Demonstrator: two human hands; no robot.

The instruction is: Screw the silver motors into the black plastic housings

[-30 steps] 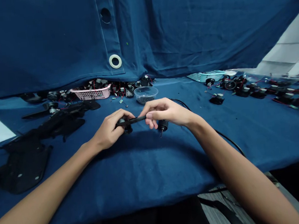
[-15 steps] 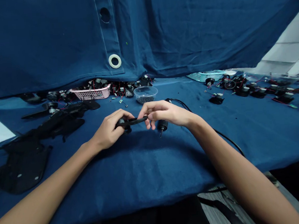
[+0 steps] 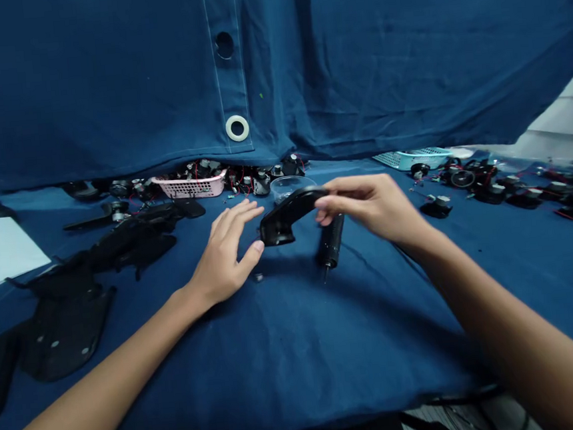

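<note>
My right hand (image 3: 366, 205) pinches one end of a curved black plastic part (image 3: 293, 211), holding it above the table. The part's wider, hollow end points left, towards my left hand (image 3: 230, 253). That hand is open, fingers spread, its thumb close to the part's lower edge; whether they touch I cannot tell. A small metallic piece (image 3: 258, 277) is on the cloth below. Behind the part and under my right hand lies a black electric screwdriver (image 3: 333, 244), its bit towards me. A clear plastic tub (image 3: 289, 187) stands behind, partly hidden by the part.
Blue cloth (image 3: 299, 361) covers the table, and a blue curtain (image 3: 353, 62) hangs at the back. Black plastic pieces (image 3: 65, 328) and a white sheet (image 3: 3, 253) lie left. A pink basket (image 3: 191, 185), a turquoise basket (image 3: 414, 158) and several small wired assemblies (image 3: 495, 190) line the back and right.
My left hand has let go of the black part and spread its fingers. My right hand has lifted and tilted the part. A small metallic piece now shows on the cloth.
</note>
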